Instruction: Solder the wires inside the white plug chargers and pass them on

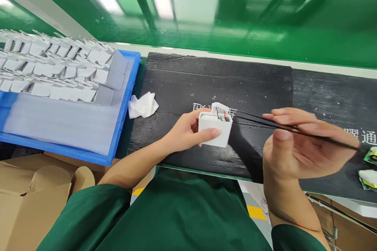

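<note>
Over the black mat, my left hand is closed around a small white plastic housing, thumb across its front. The housing's top is uncovered, and wires, one of them red, and bits of green circuit board show inside. A small white cap piece sits tilted at the top rear edge. My right hand grips black tweezers between thumb and fingers, slightly blurred. Their tips point left and reach the housing's top right edge; whether they touch a wire I cannot tell.
Left stands a blue tray with rows of white housings on a pale sheet. A crumpled white tissue lies on the black mat. Small circuit boards lie at the right edge. A cardboard box stands lower left.
</note>
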Action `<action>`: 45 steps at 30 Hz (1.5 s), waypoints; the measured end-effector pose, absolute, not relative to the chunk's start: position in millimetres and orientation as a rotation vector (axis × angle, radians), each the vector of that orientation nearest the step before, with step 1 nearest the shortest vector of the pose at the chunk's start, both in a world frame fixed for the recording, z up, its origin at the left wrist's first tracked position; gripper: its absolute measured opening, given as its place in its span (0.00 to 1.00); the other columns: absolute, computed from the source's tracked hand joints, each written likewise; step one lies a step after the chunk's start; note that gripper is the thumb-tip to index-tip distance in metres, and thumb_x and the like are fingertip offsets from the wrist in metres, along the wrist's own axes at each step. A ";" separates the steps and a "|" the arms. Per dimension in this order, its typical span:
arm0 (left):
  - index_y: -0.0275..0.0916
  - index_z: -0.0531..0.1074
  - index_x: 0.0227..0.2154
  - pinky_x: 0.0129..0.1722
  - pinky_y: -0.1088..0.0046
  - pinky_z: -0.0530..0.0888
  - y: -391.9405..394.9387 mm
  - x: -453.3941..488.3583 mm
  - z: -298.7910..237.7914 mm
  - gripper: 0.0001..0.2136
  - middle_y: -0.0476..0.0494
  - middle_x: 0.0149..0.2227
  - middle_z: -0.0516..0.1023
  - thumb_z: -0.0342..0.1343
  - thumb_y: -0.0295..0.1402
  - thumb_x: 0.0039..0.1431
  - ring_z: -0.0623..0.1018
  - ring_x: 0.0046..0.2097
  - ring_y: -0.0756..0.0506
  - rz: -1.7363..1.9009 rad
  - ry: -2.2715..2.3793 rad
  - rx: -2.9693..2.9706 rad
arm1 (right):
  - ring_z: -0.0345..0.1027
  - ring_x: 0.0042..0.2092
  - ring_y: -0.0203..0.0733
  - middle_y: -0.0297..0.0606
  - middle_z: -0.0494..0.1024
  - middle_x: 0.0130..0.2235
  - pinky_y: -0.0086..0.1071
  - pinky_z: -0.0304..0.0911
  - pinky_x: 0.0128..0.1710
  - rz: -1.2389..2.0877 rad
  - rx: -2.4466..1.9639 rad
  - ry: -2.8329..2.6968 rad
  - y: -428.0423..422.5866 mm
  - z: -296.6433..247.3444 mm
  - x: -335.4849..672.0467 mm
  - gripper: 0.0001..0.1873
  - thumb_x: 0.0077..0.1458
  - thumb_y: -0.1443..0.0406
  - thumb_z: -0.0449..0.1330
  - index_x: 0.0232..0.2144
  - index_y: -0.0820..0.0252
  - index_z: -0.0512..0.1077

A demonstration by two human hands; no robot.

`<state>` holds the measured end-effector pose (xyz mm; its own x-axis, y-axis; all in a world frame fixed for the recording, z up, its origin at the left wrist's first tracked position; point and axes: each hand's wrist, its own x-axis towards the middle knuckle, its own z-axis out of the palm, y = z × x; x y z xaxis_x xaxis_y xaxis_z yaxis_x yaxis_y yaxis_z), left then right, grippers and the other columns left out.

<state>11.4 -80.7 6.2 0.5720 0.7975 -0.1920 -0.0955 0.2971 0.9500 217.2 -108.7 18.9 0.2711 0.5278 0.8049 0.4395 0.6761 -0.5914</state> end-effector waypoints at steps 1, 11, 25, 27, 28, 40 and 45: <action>0.37 0.73 0.44 0.17 0.83 0.70 -81.1 11.3 5.9 0.21 0.50 0.28 0.77 0.67 0.44 0.52 0.72 0.22 0.54 0.668 0.765 1.130 | 0.78 0.36 0.39 0.29 0.79 0.36 0.39 0.81 0.37 0.070 -0.899 -1.384 -110.6 16.7 217.8 0.24 0.52 0.74 0.67 0.50 0.48 0.74; 0.37 0.75 0.45 0.19 0.82 0.71 -82.5 10.5 9.5 0.18 0.49 0.30 0.78 0.66 0.42 0.55 0.73 0.23 0.54 0.658 0.755 1.197 | 0.81 0.43 0.42 0.38 0.83 0.44 0.35 0.82 0.42 0.021 -0.862 -1.722 -124.3 11.5 219.7 0.29 0.46 0.82 0.67 0.50 0.61 0.71; 0.36 0.74 0.44 0.19 0.81 0.70 -83.3 11.0 9.8 0.21 0.48 0.30 0.79 0.65 0.47 0.53 0.74 0.23 0.52 0.632 0.788 1.225 | 0.81 0.44 0.44 0.41 0.83 0.43 0.34 0.82 0.40 0.057 -0.860 -1.780 -122.0 12.9 214.7 0.26 0.48 0.83 0.63 0.48 0.61 0.71; 0.37 0.74 0.44 0.18 0.81 0.70 -83.5 11.3 9.6 0.21 0.48 0.30 0.79 0.65 0.47 0.53 0.73 0.22 0.53 0.623 0.792 1.213 | 0.81 0.45 0.44 0.40 0.83 0.44 0.35 0.82 0.41 0.042 -0.865 -1.785 -123.5 10.8 215.9 0.27 0.48 0.82 0.64 0.49 0.60 0.71; 0.37 0.74 0.43 0.18 0.81 0.70 -83.6 11.5 9.4 0.21 0.48 0.29 0.79 0.66 0.46 0.53 0.72 0.22 0.53 0.623 0.793 1.208 | 0.81 0.45 0.44 0.39 0.83 0.44 0.35 0.82 0.41 0.032 -0.871 -1.788 -124.5 9.7 216.6 0.27 0.47 0.82 0.64 0.49 0.60 0.71; 0.36 0.74 0.44 0.19 0.81 0.70 -83.2 13.9 7.4 0.21 0.49 0.28 0.77 0.65 0.45 0.54 0.72 0.23 0.53 0.609 0.802 1.201 | 0.81 0.45 0.44 0.40 0.84 0.42 0.34 0.82 0.39 -0.099 -0.890 -1.917 -125.5 12.7 219.0 0.15 0.51 0.76 0.66 0.40 0.61 0.73; 0.37 0.75 0.45 0.19 0.81 0.71 -82.0 13.2 7.4 0.21 0.48 0.30 0.78 0.66 0.45 0.53 0.72 0.23 0.53 0.604 0.805 1.194 | 0.81 0.44 0.45 0.39 0.84 0.42 0.36 0.83 0.37 -0.086 -0.893 -1.904 -125.6 11.2 219.7 0.15 0.50 0.76 0.66 0.40 0.58 0.73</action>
<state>13.2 -82.0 7.4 0.5884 0.7773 -0.2228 0.0041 0.2726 0.9621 219.7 -125.6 11.2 -0.2374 0.5443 0.8046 0.6145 0.7256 -0.3096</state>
